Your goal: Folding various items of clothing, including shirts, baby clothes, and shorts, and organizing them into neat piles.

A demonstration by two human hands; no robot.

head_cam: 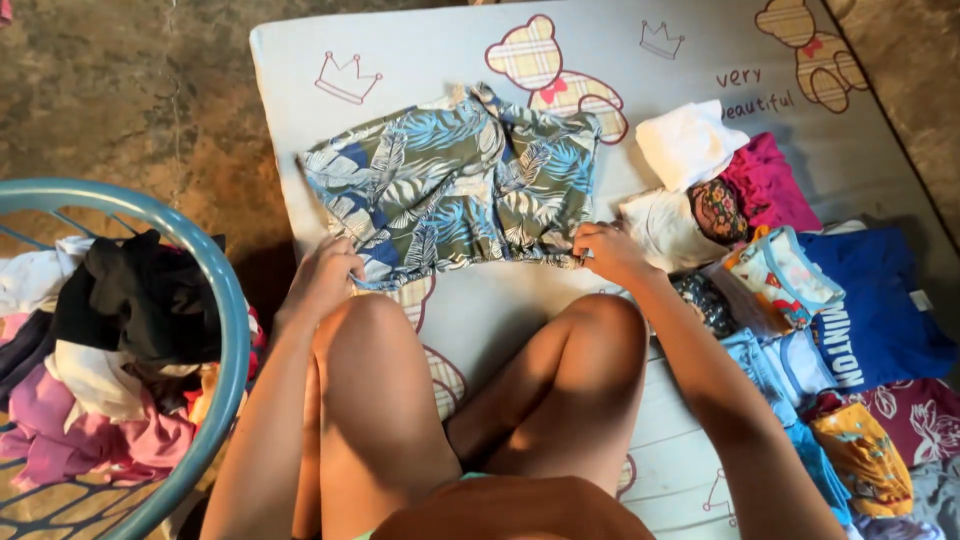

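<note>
A blue and white leaf-print garment (455, 185) lies spread flat on a pale mat (420, 45) with bear and crown prints. My left hand (322, 278) grips the garment's near left corner. My right hand (606, 250) pinches its near right corner. My bent knees sit between my arms, just below the garment's near edge.
A blue plastic laundry basket (232, 330) at the left holds several mixed clothes. To the right of the garment lie several folded clothes: a white piece (688, 142), a magenta one (770, 185), a blue shirt (880, 310) and others. Bare concrete floor (130, 90) surrounds the mat.
</note>
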